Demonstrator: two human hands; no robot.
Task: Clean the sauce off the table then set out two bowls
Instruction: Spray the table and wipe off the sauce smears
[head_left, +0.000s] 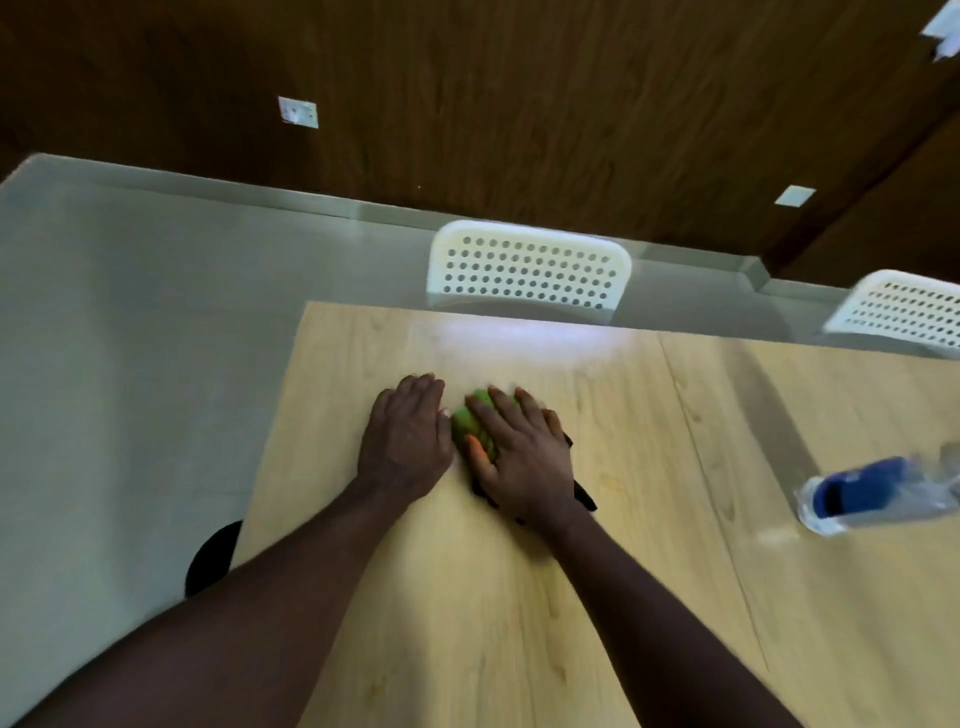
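Pressing down on a green cloth (470, 423), the right hand (519, 457) lies flat with its fingers straight and spread. None of them curl round the cloth, so the weight of the palm goes into the wipe rather than into a grip. The cloth sits on the tabletop (649, 571) towards its far left corner, bunched under the fingers and showing mostly between the two hands. Whether it is a cloth or a soft sponge is hard to tell through the blur. A black piece (584, 493) sticks out from under the heel and outer edge of that hand; it may be part of the same wiper or a second rag beneath it. The left hand (408, 441) rests palm down on the bare wood just beside the cloth, fingers straight and close together, holding nothing. It looks placed there to brace the body while leaning over. No sauce shows anywhere on the wood, so the stain is either under the cloth or already lifted, and I judge the cleaning step to be the one in hand. No bowls are in view, so setting them out is not yet begun. Well off to the right a clear bottle (878, 493) with a blue label lies on its side, out of the wiping path. A white chair (527, 270) is tucked in at the far edge, and a second chair (904, 312) stands further right.
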